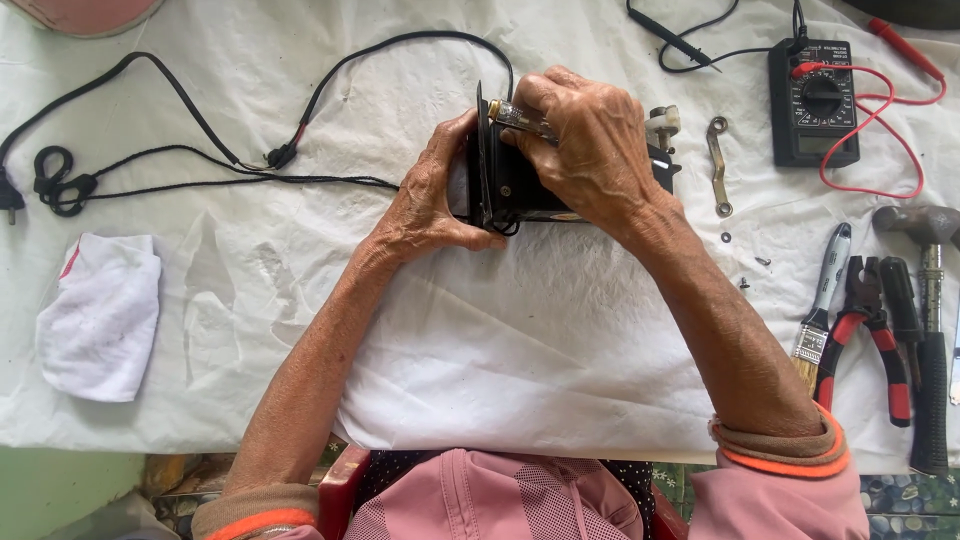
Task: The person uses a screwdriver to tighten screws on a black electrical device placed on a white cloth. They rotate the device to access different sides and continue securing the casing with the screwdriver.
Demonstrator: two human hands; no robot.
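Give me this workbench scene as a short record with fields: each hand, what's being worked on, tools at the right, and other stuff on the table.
left hand: grips the left end of a small black device, steadying it
right hand: over the device, holding a clear-handled screwdriver against it
cord: black power cable runs left from the device
meter: black multimeter with red lead, top right
tools at right: paintbrush, red-handled pliers, hammer
loose parts: metal bracket
cloth: white rag, left
surface: white sheet
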